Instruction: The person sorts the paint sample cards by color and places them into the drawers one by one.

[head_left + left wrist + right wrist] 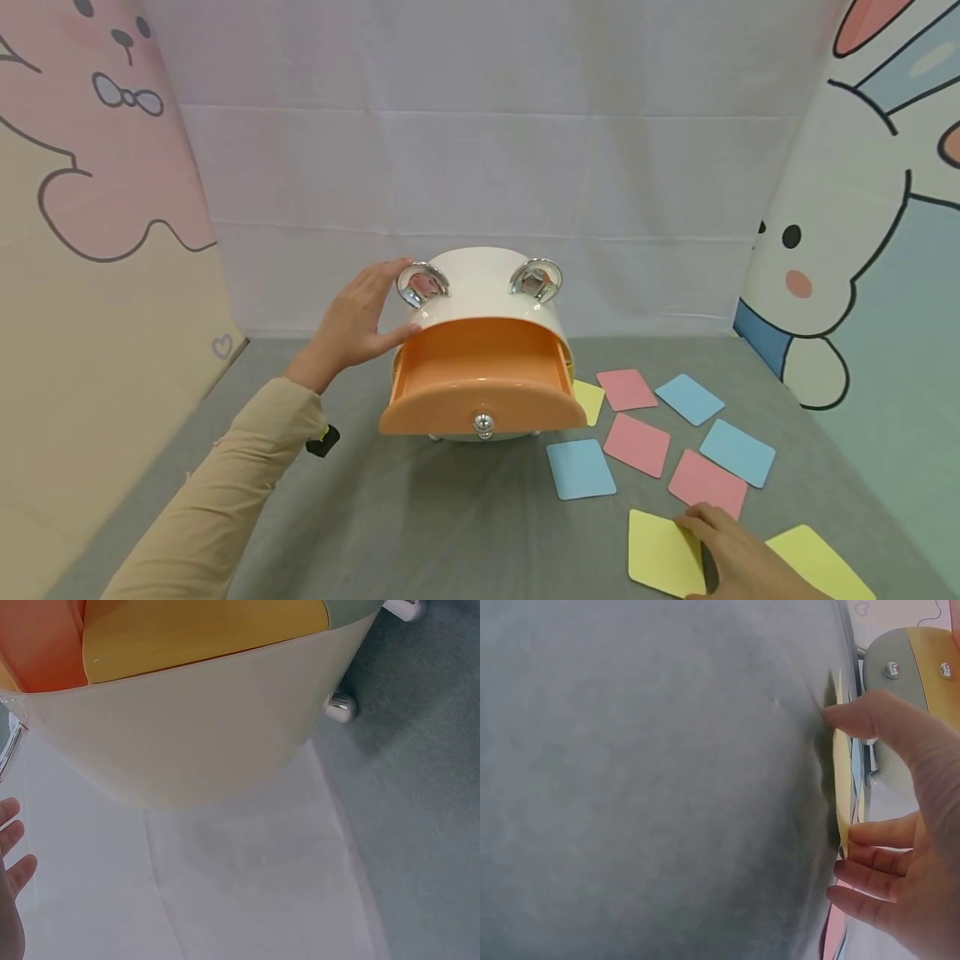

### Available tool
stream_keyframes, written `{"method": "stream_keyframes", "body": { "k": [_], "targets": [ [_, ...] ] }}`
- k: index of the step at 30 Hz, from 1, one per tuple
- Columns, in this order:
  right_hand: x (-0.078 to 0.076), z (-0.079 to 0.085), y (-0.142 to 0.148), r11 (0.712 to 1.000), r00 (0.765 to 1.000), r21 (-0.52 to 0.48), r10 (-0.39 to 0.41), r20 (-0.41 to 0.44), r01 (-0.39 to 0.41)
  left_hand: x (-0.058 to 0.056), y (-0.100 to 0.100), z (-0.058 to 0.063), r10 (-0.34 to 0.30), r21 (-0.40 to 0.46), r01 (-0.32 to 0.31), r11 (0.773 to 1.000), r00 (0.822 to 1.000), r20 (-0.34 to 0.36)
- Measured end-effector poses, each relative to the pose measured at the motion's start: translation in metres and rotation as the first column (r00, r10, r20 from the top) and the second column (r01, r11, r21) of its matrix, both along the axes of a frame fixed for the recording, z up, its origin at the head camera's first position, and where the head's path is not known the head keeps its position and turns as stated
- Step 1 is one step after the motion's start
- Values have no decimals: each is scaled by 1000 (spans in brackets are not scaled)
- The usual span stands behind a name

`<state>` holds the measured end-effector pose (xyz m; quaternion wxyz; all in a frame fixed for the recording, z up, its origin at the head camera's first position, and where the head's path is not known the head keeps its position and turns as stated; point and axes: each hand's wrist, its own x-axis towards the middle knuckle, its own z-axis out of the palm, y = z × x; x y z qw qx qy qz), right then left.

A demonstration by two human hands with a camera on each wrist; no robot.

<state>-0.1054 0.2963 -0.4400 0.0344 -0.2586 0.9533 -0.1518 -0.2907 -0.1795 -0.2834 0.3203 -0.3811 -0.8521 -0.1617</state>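
A rounded white box (480, 279) with two shiny silver ears stands mid-table, its orange drawer (435, 408) pulled out toward me. My left hand (356, 321) rests at the box's left side, fingers extended by the left silver ear (422, 285) and thumb near the drawer housing's rim. In the left wrist view, part of that hand shows with its fingers fairly straight. At the lower right, my right hand (738, 558) pinches a yellow card (660, 554) by its edges. The right wrist view shows thumb and fingers at opposite ends of this card (843, 780).
Right of the box lie several pink cards (637, 444), several blue cards (581, 469) and another yellow card (821, 562). One yellow card (588, 402) is partly behind the drawer. A white cloth (480, 150) hangs behind the grey tabletop (450, 533), with cartoon panels (810, 250) at both sides.
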Motion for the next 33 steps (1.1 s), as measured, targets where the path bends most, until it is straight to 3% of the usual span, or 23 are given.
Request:
{"method": "stream_keyframes", "body": {
  "k": [3,5,8,12,15,18,25,33],
  "targets": [
    [-1,6,-1,999,998,18,-46,41,45,0,0,0,1,-1,-1,1000,1000,1],
    [-2,12,-3,997,997,19,-75,7,74,0,0,1,2,-2,-2,1000,1000,3],
    [-8,23,-5,998,987,-16,-58,-147,56,0,-1,1,3,-3,-3,1000,1000,8],
    [-22,40,-7,999,931,-41,6,-366,-22,0,-3,0,8,-2,-8,1000,1000,19],
    [-32,55,-10,998,899,-36,28,-436,-48,0,-4,0,14,-3,-14,1000,1000,25],
    [-42,69,-14,996,889,-45,54,-454,-83,1,-4,1,19,-6,-19,1000,999,28],
    [-62,101,-27,992,916,-66,69,-394,-103,1,-4,1,26,-7,-26,1000,999,37],
    [-77,142,-39,986,919,-88,99,-383,-142,2,-5,1,30,-8,-29,1000,999,34]
  ]
}}
